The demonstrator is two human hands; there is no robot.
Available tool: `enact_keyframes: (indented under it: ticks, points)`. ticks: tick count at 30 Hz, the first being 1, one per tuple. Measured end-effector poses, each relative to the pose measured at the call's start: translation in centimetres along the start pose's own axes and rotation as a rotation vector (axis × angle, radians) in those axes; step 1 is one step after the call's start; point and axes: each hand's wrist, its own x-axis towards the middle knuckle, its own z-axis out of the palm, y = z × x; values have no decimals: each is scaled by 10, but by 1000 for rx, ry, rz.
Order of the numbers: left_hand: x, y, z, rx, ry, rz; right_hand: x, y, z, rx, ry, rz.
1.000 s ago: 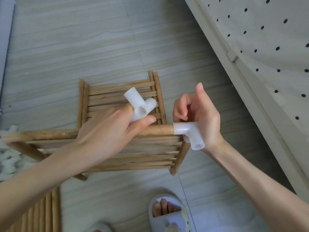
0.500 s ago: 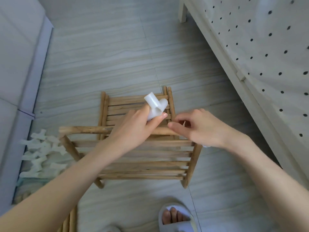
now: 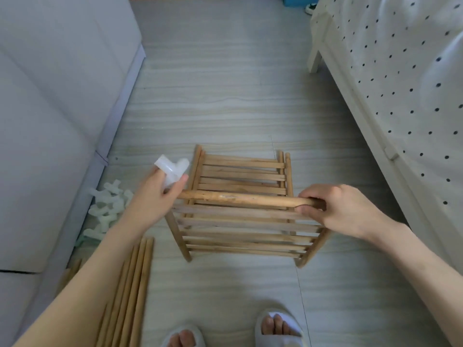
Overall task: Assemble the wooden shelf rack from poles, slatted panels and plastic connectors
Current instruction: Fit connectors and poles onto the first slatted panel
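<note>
A slatted wooden panel (image 3: 243, 231) is held tilted above the floor, with a second slatted panel (image 3: 240, 171) lying flat on the floor behind it. My right hand (image 3: 335, 209) grips the right end of the tilted panel's top pole (image 3: 238, 198); the connector there is hidden under the hand. My left hand (image 3: 157, 196) holds a white plastic connector (image 3: 172, 170) just above the pole's left end.
A heap of white connectors (image 3: 105, 209) lies by the grey sofa (image 3: 50, 116) at the left. Several loose poles (image 3: 130, 291) lie at the lower left. A bed with a dotted cover (image 3: 406, 78) runs along the right. Slippered feet (image 3: 278, 326) stand at the bottom edge.
My left hand has carried the white connector from the pole's middle to its left end. My right hand has closed over the pole's right end. The view has tipped up.
</note>
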Motion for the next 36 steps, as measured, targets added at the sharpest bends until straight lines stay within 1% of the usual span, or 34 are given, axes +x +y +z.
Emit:
enact_keyframes:
  ticks: [2,4,6,8,10,12,14,15,17,19,21,23,27,30,33,35,36]
  points:
    - [-10,-10,2,-285,-85,-164,5,-12,4,-77,-40,-11]
    - [-19,-15,7,-477,-82,-216,14,-32,12,-130,-99,-51]
    - [-27,-15,7,-573,-45,-243,26,-56,26,-140,-133,-119]
    - [-31,-18,1,-641,-4,-272,39,-82,40,-134,-129,-203]
    - [-33,-25,-9,-708,27,-356,51,-104,51,-138,-107,-274]
    - [-36,-35,-19,-824,18,-444,61,-119,59,-153,-75,-298]
    - [-43,-47,-27,-921,-37,-484,68,-127,65,-158,-45,-294]
    - [-48,-53,-28,-903,-62,-497,69,-128,67,-164,-32,-287]
    - [-58,-63,-28,-752,-124,-498,67,-127,69,-154,-7,-269]
    - [-66,-69,-23,-638,-202,-394,64,-125,70,-136,17,-262]
    - [-70,-69,-19,-591,-240,-300,62,-125,71,-138,29,-260]
    - [-73,-68,-17,-554,-201,-247,60,-126,72,-148,54,-266]
    - [-71,-71,-13,-555,-90,-222,56,-128,73,-147,55,-274]
    - [-72,-64,-15,-672,-63,-258,55,-130,73,-145,64,-269]
    - [-75,-62,-21,-744,23,-239,54,-132,72,-161,78,-262]
    - [-76,-59,-26,-757,40,-220,53,-134,72,-169,93,-265]
    - [-76,-58,-27,-721,29,-193,53,-134,72,-166,100,-265]
